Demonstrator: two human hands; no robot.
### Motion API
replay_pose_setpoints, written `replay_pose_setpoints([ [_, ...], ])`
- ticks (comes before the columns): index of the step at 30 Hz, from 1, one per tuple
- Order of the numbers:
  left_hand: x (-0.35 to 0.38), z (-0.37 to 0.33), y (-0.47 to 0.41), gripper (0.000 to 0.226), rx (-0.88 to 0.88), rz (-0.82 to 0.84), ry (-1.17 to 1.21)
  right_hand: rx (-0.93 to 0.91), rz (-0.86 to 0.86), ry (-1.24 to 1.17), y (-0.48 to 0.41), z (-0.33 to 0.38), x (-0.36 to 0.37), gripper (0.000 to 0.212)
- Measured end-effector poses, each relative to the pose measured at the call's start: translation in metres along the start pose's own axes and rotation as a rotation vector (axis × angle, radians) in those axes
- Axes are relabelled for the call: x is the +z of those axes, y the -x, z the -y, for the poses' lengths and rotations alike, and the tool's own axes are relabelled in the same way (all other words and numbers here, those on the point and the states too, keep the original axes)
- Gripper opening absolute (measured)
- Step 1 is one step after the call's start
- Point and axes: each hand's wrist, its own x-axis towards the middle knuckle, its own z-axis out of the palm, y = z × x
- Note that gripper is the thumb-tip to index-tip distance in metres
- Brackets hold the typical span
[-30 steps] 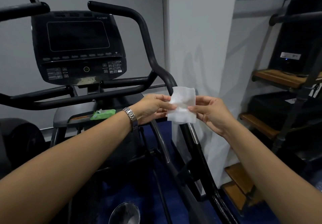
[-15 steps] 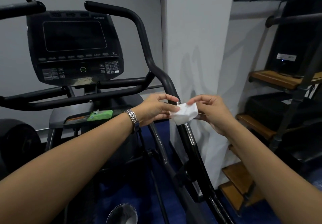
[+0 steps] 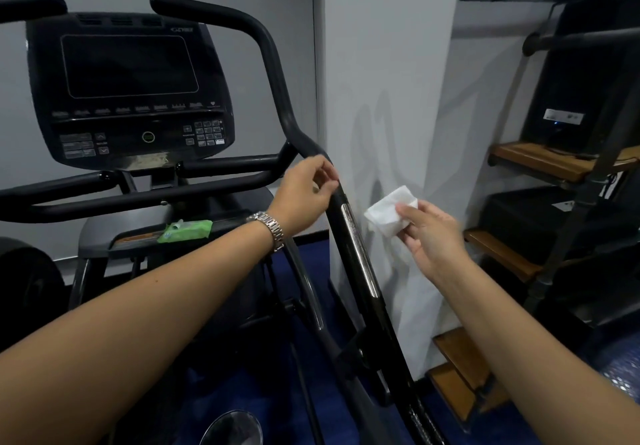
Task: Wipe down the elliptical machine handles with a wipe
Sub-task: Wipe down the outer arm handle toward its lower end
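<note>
You're pinching the folded white wipe [image 3: 389, 212] in your right hand [image 3: 429, 237], just beside the curved black tubular elliptical handle [image 3: 278, 95], not touching it yet. Your left hand [image 3: 304, 195] is sitting loosely curled by the bar, gripping nothing. Next move, I reckon: wrapping that soft sheet round the smooth tube and its shiny metal strip [image 3: 356, 247].

The right hand [image 3: 429, 233] pinches a wipe [image 3: 389, 211] beside the handle [image 3: 349, 223].
</note>
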Motion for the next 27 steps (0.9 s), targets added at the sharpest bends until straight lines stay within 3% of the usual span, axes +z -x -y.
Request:
replay_pose_setpoints([
  [2, -0.006, 0.012, -0.013, 0.015, 0.183, 0.022, -0.270, -0.186, -0.082, 0.189, -0.014, 0.001, -0.006, 0.018],
  [4, -0.005, 0.021, -0.024, 0.027, 0.273, 0.090, -0.444, -0.420, -0.053, 0.376, -0.022, -0.005, 0.000, 0.021],
  [7, 0.002, 0.028, -0.032, 0.038, 0.296, 0.195, -0.612, -0.615, 0.246, 0.635, -0.018, -0.031, 0.016, 0.026],
  [9, 0.006, 0.032, -0.033, 0.041, 0.271, 0.248, -0.613, -0.631, 0.402, 0.762, -0.011, -0.053, 0.011, 0.032],
  [12, 0.007, 0.036, -0.031, 0.043, 0.260, 0.279, -0.555, -0.631, 0.454, 0.771, -0.005, -0.065, -0.012, 0.039],
  [19, 0.004, 0.033, -0.036, 0.045, 0.252, 0.298, -0.538, -0.716, 0.436, 0.866, -0.024, -0.052, 0.016, 0.039],
  [23, 0.003, 0.034, -0.037, 0.047, 0.261, 0.315, -0.561, -0.717, 0.474, 0.896, -0.016, -0.060, -0.015, 0.041],
  [27, 0.006, 0.035, -0.035, 0.047, 0.238, 0.288, -0.543, -0.734, 0.387, 0.934, -0.030, -0.053, 0.003, 0.041],
])
